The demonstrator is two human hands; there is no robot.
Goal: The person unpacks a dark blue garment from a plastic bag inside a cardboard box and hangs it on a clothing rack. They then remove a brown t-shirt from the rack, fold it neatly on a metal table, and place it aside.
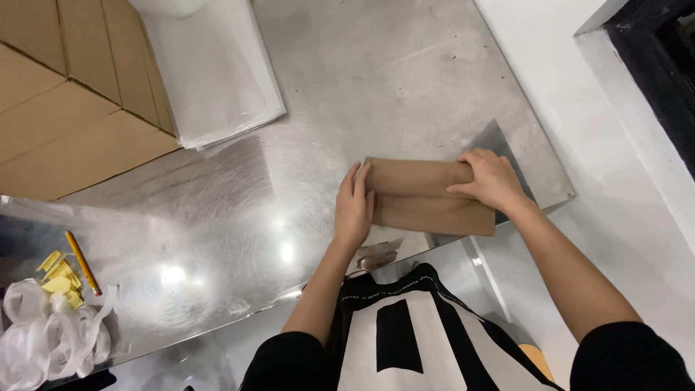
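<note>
Both hands — left (pixel 354 208), right (pixel 491 179) — press flat on brown folded paper (pixel 427 197) near steel table (pixel 239 217) edge.

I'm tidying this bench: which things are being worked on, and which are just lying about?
In use:
- folded brown paper piece, pressed by left hand and right hand
- steel table beneath it

Lying about:
- cardboard boxes
- stack of clear plastic sheets
- yellow pencil
- yellow paper scraps
- white strips
</note>
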